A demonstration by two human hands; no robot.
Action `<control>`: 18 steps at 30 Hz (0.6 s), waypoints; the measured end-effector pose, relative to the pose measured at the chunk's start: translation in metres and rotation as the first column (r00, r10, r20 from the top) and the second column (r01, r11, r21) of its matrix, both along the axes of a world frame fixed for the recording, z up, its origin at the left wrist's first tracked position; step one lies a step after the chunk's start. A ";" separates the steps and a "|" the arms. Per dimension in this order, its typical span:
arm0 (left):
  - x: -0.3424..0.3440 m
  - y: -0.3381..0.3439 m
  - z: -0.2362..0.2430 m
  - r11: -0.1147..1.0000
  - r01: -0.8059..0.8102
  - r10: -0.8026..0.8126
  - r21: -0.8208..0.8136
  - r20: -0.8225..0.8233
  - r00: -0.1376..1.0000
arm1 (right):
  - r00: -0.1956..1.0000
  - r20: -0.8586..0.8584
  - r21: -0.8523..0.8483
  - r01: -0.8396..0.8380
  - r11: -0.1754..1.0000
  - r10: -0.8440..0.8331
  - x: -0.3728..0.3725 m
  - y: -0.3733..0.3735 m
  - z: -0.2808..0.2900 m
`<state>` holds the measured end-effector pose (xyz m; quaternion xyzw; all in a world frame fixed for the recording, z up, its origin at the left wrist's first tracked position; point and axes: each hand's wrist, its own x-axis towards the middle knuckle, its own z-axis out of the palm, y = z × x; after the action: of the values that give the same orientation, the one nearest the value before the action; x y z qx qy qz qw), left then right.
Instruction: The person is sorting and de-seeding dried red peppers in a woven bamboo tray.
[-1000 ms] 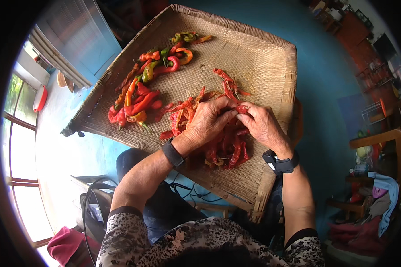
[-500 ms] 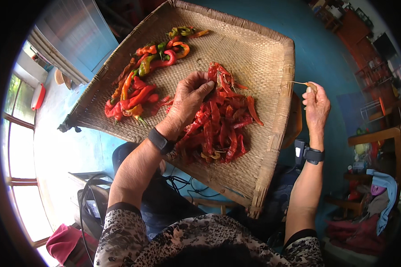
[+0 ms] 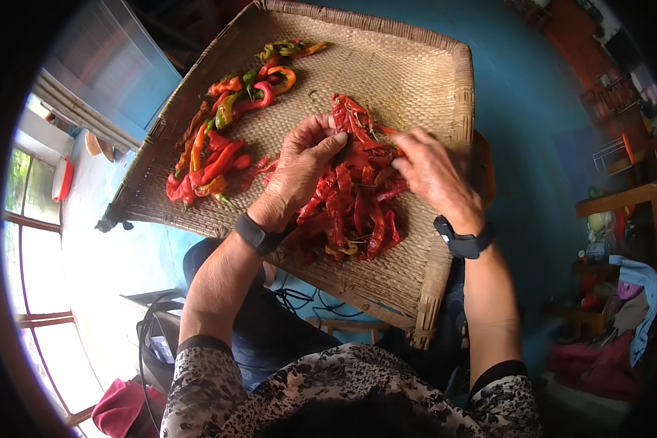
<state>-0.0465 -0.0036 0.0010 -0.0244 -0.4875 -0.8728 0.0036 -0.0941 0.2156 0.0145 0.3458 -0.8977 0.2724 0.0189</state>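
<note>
A shallow woven basket point(image 3: 416, 95) lies tilted in front of me, with a heap of wrinkled red chili peppers point(image 3: 336, 212) in it. My left hand point(image 3: 306, 153) pinches a red chili pepper point(image 3: 341, 109) between thumb and fingers at the far side of the heap. From the right, my right hand point(image 3: 434, 171) reaches over the heap, its fingertips close to the peppers. Motion smears those fingers, and whatever they may hold is hidden. Fresher red, orange and green peppers point(image 3: 230, 109) lie apart on the basket's left side.
Dark cables point(image 3: 292, 296) and a wooden stool point(image 3: 350, 328) show below the basket's near edge. A black bag point(image 3: 157, 336) stands at left. On the right is a wooden chair point(image 3: 620, 201) with clothes point(image 3: 635, 292) near it.
My right hand has come left from outside the basket to the heap. The pale stringy piece it held is out of sight. My left hand keeps its pepper.
</note>
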 end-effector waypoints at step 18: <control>-0.013 0.004 -0.023 0.987 -0.111 0.101 -0.118 -0.088 0.991 | 0.940 0.131 -0.467 0.338 0.817 -0.314 -0.041 0.077 -0.001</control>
<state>-0.0599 0.0002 -0.0219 -0.0341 -0.5401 -0.8381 0.0685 -0.1350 0.2927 0.0131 0.1647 -0.8472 0.4884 0.1290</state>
